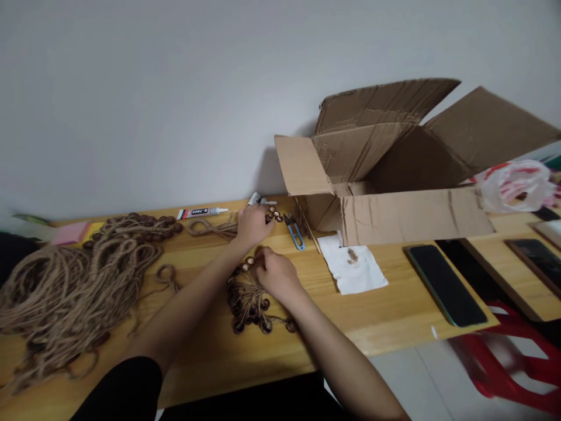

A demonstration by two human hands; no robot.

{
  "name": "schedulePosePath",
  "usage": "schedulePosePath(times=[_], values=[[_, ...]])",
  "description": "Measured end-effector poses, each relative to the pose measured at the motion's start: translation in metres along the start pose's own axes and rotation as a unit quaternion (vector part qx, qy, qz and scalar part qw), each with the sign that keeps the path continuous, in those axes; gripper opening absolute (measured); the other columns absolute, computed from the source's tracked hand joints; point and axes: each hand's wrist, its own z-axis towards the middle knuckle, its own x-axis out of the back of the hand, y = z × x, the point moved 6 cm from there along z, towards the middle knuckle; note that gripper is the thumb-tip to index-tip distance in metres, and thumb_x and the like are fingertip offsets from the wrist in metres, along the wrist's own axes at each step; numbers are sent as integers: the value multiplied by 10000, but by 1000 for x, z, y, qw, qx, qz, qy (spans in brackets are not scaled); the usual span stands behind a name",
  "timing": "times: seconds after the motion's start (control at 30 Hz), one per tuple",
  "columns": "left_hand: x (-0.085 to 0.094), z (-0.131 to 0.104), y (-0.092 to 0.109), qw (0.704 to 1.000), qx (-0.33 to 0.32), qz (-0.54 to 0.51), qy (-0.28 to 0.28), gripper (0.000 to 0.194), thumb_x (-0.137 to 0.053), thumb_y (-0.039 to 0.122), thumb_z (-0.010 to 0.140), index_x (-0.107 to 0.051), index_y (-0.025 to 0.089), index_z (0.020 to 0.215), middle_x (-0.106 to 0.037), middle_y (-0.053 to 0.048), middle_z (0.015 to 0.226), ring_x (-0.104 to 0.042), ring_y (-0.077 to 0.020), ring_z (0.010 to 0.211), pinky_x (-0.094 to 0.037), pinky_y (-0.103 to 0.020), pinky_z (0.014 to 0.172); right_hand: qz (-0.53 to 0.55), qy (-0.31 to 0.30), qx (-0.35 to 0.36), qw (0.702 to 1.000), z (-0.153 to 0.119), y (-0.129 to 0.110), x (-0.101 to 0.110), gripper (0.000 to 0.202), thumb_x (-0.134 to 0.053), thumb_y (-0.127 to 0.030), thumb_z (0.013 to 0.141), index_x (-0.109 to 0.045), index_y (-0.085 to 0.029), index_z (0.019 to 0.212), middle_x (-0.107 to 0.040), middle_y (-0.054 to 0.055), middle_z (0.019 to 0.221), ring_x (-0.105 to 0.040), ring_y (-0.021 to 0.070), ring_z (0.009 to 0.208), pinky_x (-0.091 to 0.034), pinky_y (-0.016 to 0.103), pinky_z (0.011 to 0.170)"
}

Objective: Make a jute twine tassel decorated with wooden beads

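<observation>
Your half-curled left hand (254, 225) and tightly curled right hand (277, 273) adjoin brown beads (266, 325), apparently for fine handling; grip on any cannot be determined.

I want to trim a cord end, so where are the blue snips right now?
In the head view, the blue snips lie on the table just right of the two hands, between them and the white tissue.
</observation>
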Motion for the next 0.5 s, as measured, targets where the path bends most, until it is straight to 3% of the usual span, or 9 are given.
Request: schedulePosePath(times=[0.2, 0.3, 0.4, 0.5], values=[[1, 9, 4, 1000, -27, 2, -7, 343, -441, 197, 865, -651, 187, 1136, -673, -106, 1130, -593, -267, 1078, -476, -389, 868, 1, 0, -3, 1000, -1, 0, 1, 311, -453, -198, 807, -574, -200, 1094, -708, 107, 1051, -652, 248, 979, -406, 303, 723], [-2, 19, 6, 995, -82, 36, -38, 430, -403, 84, 833, -639, 195, 1175, -659, -117, 1149, -607, -248, 1061, -479, -364, 871, -1, 3, -2, 1000, -1, 0, 1, 306, -451, -209, 811, -574, -201, 1091, -709, 108, 1040, -654, 253, 970, -406, 304, 716], [-5, 28, 7, 984, -147, 65, -77, 414, -450, 63, 800, -660, 194, 1132, -653, -116, 1158, -616, -232, 1055, -469, -337, 900, -1, 7, -1, 1000, -1, 0, 0, 301, -445, -203, 812, -573, -196, 1085, -711, 108, 1028, -657, 256, 957, -403, 303, 704], [-5, 36, 5, 979, -172, 70, -89, 341, -478, 101, 814, -684, 199, 1068, -669, -109, 1118, -624, -218, 1044, -464, -324, 909, 0, 10, 3, 1000, 0, 0, 1, 292, -444, -199, 817, -571, -195, 1080, -713, 106, 1021, -657, 245, 944, -400, 296, 700]])
